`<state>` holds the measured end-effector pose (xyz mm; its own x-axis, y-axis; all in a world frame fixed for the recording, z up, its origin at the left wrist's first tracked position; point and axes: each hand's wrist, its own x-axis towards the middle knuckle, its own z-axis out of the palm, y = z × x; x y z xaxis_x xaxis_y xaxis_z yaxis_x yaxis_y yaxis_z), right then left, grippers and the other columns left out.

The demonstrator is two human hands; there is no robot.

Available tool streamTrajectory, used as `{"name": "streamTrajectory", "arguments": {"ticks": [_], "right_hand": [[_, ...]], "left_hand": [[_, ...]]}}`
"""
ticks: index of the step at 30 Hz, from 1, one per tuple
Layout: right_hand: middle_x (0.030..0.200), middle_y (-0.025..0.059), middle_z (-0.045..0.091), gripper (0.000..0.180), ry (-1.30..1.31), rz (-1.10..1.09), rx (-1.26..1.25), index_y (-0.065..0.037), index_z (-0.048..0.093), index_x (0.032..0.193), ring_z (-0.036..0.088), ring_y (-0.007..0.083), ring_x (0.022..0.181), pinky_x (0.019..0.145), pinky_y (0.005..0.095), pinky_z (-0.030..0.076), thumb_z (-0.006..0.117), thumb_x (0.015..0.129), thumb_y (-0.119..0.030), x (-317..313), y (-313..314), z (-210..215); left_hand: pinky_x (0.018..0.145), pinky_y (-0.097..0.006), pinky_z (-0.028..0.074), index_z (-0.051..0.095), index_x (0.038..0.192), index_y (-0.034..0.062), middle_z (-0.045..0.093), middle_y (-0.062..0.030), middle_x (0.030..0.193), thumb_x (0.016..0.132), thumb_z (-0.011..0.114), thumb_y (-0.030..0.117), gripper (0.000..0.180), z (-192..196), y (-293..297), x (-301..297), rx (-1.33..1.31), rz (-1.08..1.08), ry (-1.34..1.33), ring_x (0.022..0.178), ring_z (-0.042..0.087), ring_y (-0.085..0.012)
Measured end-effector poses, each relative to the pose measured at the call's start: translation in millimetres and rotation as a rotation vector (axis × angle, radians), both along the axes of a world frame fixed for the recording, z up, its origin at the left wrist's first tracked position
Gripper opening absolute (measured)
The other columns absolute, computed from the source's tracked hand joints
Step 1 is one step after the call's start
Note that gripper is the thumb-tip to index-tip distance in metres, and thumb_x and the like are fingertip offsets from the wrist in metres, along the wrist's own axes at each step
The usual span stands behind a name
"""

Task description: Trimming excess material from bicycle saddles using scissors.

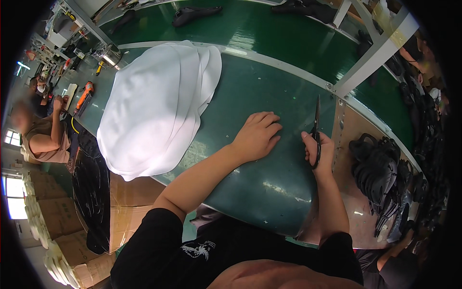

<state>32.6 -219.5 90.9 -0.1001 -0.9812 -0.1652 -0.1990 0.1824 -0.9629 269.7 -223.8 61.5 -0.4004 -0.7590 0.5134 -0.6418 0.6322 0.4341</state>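
Observation:
My right hand (322, 150) grips a pair of black-handled scissors (316, 130) over the right part of the dark green table (236, 188). The blades point away from me; whether they are parted is too small to tell. My left hand (257, 137) rests palm down on the tabletop, its fingers a little bent and slightly spread, with nothing seen in it. To the left of that hand lies a thick stack of white, rounded fabric sheets (149, 111), its layered edges fanned toward the right. Neither hand touches the stack.
A green conveyor belt (250, 26) carrying dark pieces runs beyond the table, behind a metal rail. A white post (375, 55) rises at the right. Black molded parts (378, 166) pile up beside my right arm. Cardboard boxes (130, 207), an orange tool (84, 95) and co-workers are at the left.

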Motion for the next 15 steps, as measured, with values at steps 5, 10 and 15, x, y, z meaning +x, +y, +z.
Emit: {"name": "streamTrajectory", "arguments": {"ticks": [5, 10, 15], "right_hand": [[0.061, -0.0022, 0.056, 0.032, 0.004, 0.002, 0.002, -0.006, 0.067, 0.078, 0.05, 0.0054, 0.047, 0.043, 0.0226, 0.039, 0.081, 0.095, -0.029, 0.0, -0.1, -1.3], [0.061, -0.0021, 0.056, 0.032, 0.025, 0.004, 0.0, -0.006, 0.066, 0.078, 0.048, 0.0054, 0.046, 0.043, 0.0227, 0.038, 0.08, 0.095, -0.027, 1.9, -0.6, -0.7], [0.06, -0.0018, 0.055, 0.032, 0.001, -0.016, -0.013, -0.005, 0.065, 0.077, 0.048, 0.0062, 0.045, 0.043, 0.0232, 0.037, 0.081, 0.095, -0.027, 1.2, -1.1, -2.0]], "left_hand": [[0.115, -0.05, 0.043, 0.071, 0.115, 0.0055, 0.064, -0.0126, 0.133, 0.088, 0.078, 0.017, 0.03, -1.0, 1.0, -0.2, 0.003, 0.008, -0.006, 0.135, 0.057, -0.0349], [0.114, -0.05, 0.043, 0.071, 0.118, 0.0061, 0.065, -0.0129, 0.136, 0.09, 0.077, 0.017, 0.031, -1.5, 0.3, 1.8, 0.043, 0.017, -0.012, 0.137, 0.056, -0.0352], [0.115, -0.05, 0.043, 0.071, 0.117, 0.0064, 0.065, -0.0123, 0.135, 0.09, 0.077, 0.017, 0.03, -1.6, 0.5, 1.8, 0.02, 0.004, -0.001, 0.136, 0.057, -0.0361]]}}
